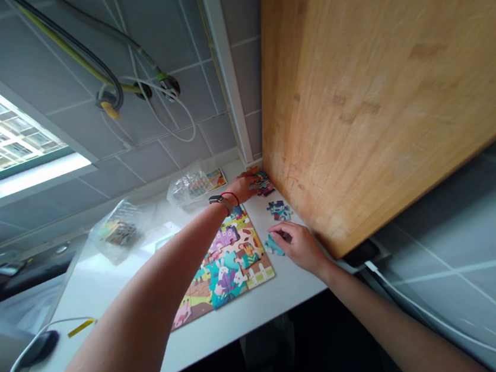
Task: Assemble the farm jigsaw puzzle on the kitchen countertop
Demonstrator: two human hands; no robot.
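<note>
My left hand (244,187), with a watch and a red band at the wrist, reaches to a pile of jigsaw puzzle pieces (265,183) by the wooden panel. Its fingers are stretched over the pile, with the tips partly hidden among the pieces. My right hand (297,244) is closed in a pinch at a teal puzzle piece (273,245) just above or on the table. Between the two hands lie a few blue and purple puzzle pieces (279,210). A colourful, partly joined jigsaw puzzle (225,275) lies flat to the left, partly covered by my left forearm.
A tall wooden panel (374,76) stands along the right side of the white table (212,339). Clear plastic bags, one with pieces inside (120,231) and one crumpled (188,187), lie toward the wall near a small picture card (217,179). Cables (129,86) hang above.
</note>
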